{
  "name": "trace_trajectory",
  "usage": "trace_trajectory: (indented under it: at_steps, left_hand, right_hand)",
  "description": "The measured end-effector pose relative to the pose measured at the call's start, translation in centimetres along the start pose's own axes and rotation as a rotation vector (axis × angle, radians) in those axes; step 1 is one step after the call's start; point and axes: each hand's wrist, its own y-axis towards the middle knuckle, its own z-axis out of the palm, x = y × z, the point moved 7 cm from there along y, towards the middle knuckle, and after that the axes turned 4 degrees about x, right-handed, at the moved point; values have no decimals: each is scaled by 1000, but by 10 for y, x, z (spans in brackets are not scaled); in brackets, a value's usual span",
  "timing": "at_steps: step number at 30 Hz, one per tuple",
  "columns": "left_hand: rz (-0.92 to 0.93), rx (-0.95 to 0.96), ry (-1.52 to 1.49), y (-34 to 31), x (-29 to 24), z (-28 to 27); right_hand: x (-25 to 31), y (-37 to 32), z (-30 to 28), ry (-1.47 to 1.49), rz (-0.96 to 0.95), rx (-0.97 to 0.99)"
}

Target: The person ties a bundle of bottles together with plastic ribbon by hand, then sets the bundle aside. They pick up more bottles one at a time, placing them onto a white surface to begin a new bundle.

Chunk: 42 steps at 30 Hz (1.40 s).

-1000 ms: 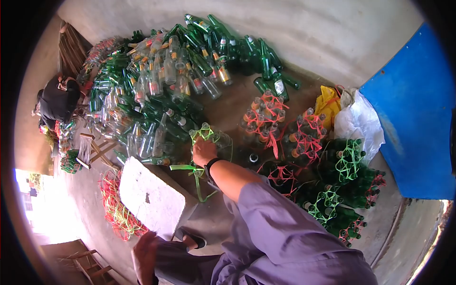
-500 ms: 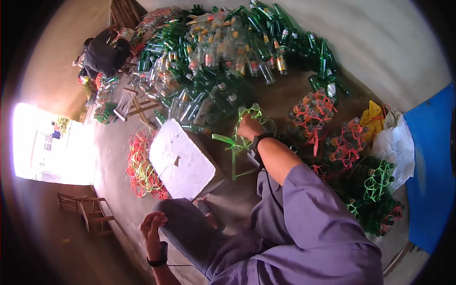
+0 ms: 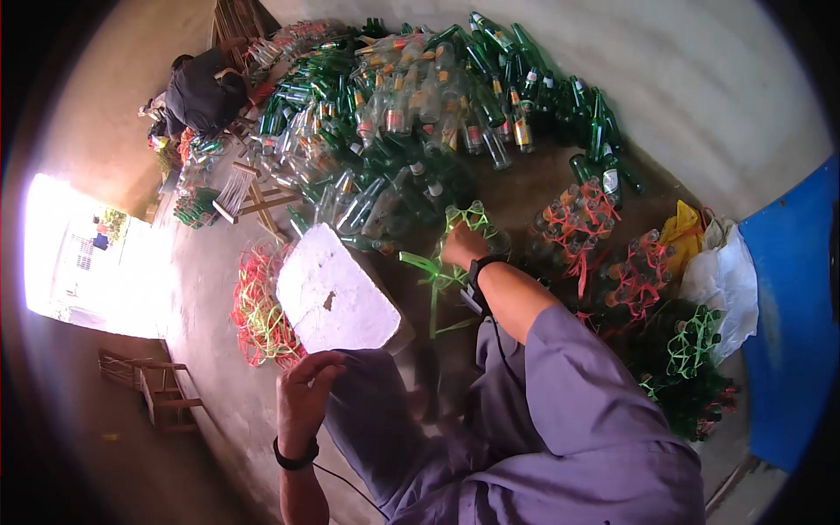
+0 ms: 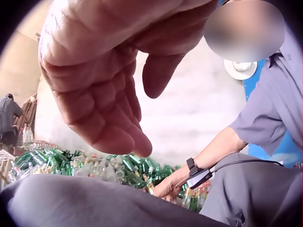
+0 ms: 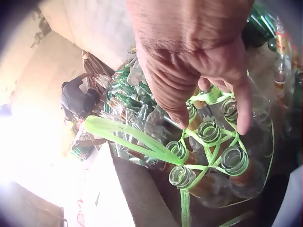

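My right hand (image 3: 464, 245) is on top of a bundle of clear glass bottles (image 5: 234, 160) laced at the necks with bright green plastic strap (image 5: 201, 166). In the right wrist view its thumb and fingers reach down around the necks, gripping among them; some fingertips are hidden. A loose loop of the strap sticks out toward the left, and a tail hangs down. My left hand (image 3: 304, 394) is held over my left knee, fingers loosely bent and holding nothing. The left wrist view shows its palm and thumb apart.
A white foam block (image 3: 337, 289) stands by my knee, beside a tangle of red and green straps (image 3: 261, 306). Behind lies a large heap of bottles (image 3: 385, 114). Red-strapped bundles (image 3: 577, 214) stand to the right. Another person (image 3: 206, 92) bends near the far wall.
The head view has swung left and steadied. My left hand has risen over the knee, its fingers bending more. My right hand stays at the green-strapped bundle.
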Motion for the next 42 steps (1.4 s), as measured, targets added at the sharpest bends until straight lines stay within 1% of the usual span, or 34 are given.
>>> trace_trajectory:
  at_steps: [1,3,4,6,7,8,9,11,13,14,15,16,18,19,21,22,24,25,26,27,28,29,31,33,35,37,39,40,42]
  left_hand:
    - [1,8,-13,7,0,6]
    - [142,110,173,22,-11,24]
    - [146,115,159,29,-11,29]
    - [133,249,154,40,-8,48]
    - [128,319,155,46,-8,58]
    - [45,376,186,50,-10,65]
    - [46,384,177,54,-19,69]
    - [235,447,195,59,-48,81]
    - [246,459,172,68,-54,85]
    - [311,451,127,74,-59,86]
    - [375,442,83,80,-64,85]
    - [374,441,75,87,-66,87]
    - [297,462,-54,102,-65,90]
    - [296,465,-62,108,-65,91]
    - [248,473,-242,119,-66,90]
    - [244,476,-252,123,-68,88]
    - [309,456,-267,124,-77,75]
    - [296,446,-273,125,-77,68]
    - [305,427,-298,125,-77,59]
    - [315,407,-321,126,-77,52]
    - [351,383,-374,128,-77,43]
    - [317,342,-377,128,-76,32]
    - [427,261,-487,129,-77,19]
    - [411,252,-508,128,-77,14]
    - [368,258,-612,130,-73,20]
    - [378,290,-593,132,-70,27]
    - [303,373,-552,133,-68,40]
    - [365,360,-529,133,-73,42]
    - [383,378,-564,131,-83,41]
  right_hand:
    - [0,0,3,-7,23,-17]
    - [0,1,8,-26,52,-42]
    - [1,1,9,-48,57,-75]
    - [1,-1,11,-87,54,-154]
    - [-1,-2,11,-96,63,-155]
    - [-2,-3,13,-81,51,-148]
    - [-2,-2,14,-67,38,-140]
    - [-5,0,16,-87,48,-129]
    - [-3,0,19,-100,15,-106]
    - [-2,1,15,-110,16,-108]
    - [0,1,13,-95,30,-62]
    - [1,-1,13,-78,46,-14]
    - [6,-6,9,-94,63,-17]
    - [5,-6,10,-105,77,-22]
    - [4,-5,11,-123,85,-22]
    - [5,-6,12,-134,86,-17]
    - [6,-4,12,-152,96,16]
    - [9,-2,10,-162,98,42]
    - [8,2,8,-116,104,80]
    - [1,8,8,-62,65,52]
    - [2,6,1,10,117,141]
    - [4,3,-5,82,170,228]
    - [-1,8,-2,55,197,173]
    - [1,5,6,-1,196,154]
    - [4,2,13,-165,188,119]
    - [3,1,16,-189,194,94]
    - [4,1,15,-185,192,59]
    - [6,-1,12,-169,197,57]
    - [5,1,15,-200,138,-25]
